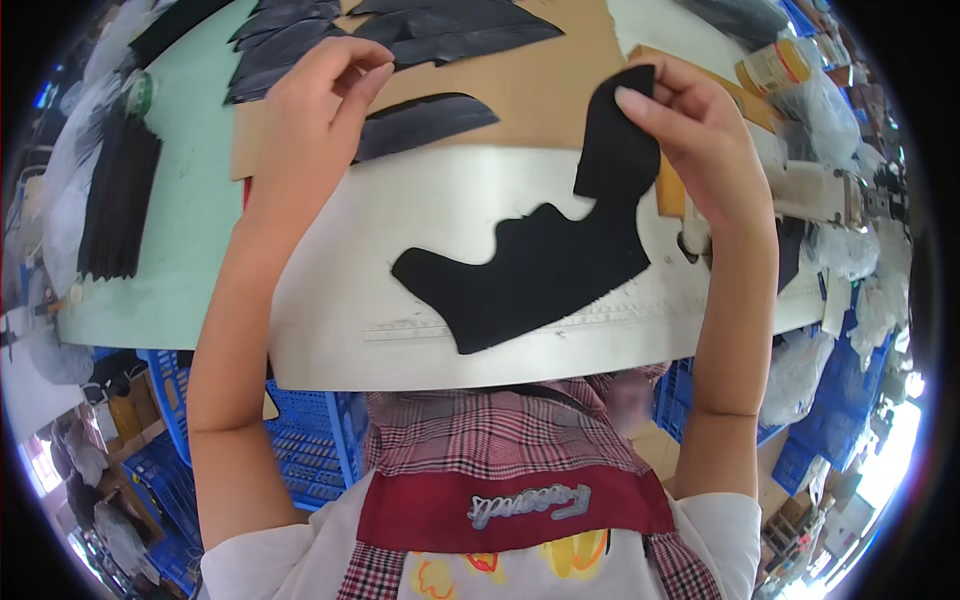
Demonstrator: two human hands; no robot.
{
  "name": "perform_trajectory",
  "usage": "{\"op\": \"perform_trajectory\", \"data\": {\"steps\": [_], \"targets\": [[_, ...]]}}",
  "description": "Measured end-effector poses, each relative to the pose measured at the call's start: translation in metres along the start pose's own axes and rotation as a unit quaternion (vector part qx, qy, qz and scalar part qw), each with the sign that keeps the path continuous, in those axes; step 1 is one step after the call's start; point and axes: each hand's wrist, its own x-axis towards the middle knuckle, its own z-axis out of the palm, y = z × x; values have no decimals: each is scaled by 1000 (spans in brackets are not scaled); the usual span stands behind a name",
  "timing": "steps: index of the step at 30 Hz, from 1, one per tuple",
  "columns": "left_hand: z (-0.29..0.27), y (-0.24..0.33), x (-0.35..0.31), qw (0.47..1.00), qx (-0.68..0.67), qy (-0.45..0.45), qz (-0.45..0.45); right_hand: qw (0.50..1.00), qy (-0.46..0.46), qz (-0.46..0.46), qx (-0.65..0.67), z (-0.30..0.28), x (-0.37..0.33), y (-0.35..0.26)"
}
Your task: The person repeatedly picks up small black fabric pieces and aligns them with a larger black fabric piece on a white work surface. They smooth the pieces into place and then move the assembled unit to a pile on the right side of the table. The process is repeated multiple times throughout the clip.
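Observation:
A black cut fabric piece (540, 265) with a curved outline lies on the pale grey tabletop (330, 320). Its far end is lifted and pinched between the thumb and fingers of my right hand (685, 115). My left hand (320, 95) hovers over the brown cardboard sheet (540, 95), fingers bent together near a dark grey curved piece (425, 122); whether they pinch anything I cannot tell. More dark grey cut pieces (400, 35) are fanned out at the far side of the cardboard.
A light green mat (190, 200) at the left carries a stack of black strips (115, 195). Clear plastic bags (820, 110) and small items crowd the right end. Blue plastic crates (310, 445) stand under the table's near edge.

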Motion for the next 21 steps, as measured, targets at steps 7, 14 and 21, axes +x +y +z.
{"op": "perform_trajectory", "data": {"steps": [7,14,21], "targets": [[38,93,-104,937,-229,-231,-123,991,97,-30,88,22,-80,-7],[51,62,-133,974,53,-180,125,967,167,74,175,45,-105,64],[48,89,-113,960,-242,-126,-57,958,191,-12,216,54,-100,40]]}}
